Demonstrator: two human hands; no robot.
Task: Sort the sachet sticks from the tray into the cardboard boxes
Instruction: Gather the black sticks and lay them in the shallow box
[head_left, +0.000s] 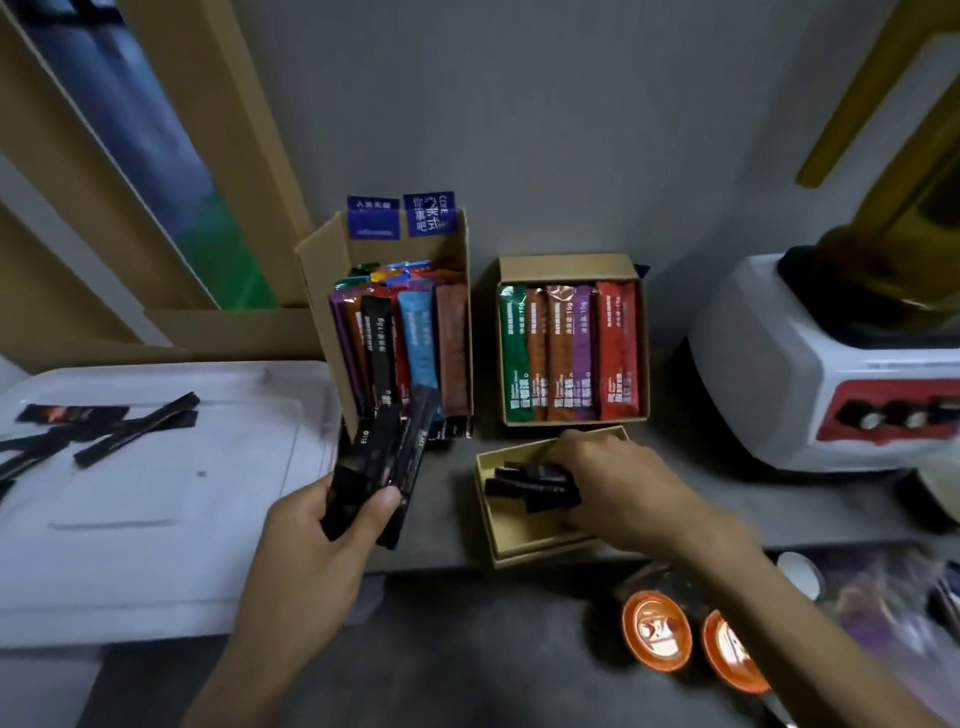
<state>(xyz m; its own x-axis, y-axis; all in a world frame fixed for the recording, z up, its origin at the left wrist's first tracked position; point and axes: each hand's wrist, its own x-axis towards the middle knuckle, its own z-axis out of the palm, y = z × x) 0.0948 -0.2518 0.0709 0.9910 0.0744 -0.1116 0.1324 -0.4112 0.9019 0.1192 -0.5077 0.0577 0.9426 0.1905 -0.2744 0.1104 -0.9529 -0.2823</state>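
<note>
- Gripping a bundle of black foil sachet sticks (387, 462), the left hand (332, 525) is clamped round its lower end, thumb across the front; the bundle stands tilted just in front of the tall open brown corrugated cardboard box (324, 270).
- The tall box holds upright coloured sachet sticks (415, 338): purple, black, blue, brown.
- Right hand (618, 488) reaches into the small shallow tan cardboard box (519, 538), fingers curled over a short stack of black sachet sticks (524, 491) lying inside.
- The hands are apart, one on each side of the bare grey counter strip.
- White plastic tray (156, 545) at left; loose black sachet sticks (135, 431) lie crossed at its far end.
- Square kraft cardboard box (566, 267) behind the shallow box: green, orange, purple and red sticks lie flat, side by side.
- White and red blender base (779, 364) at far right; two orange foil-lidded cups (657, 631) under the right forearm.
</note>
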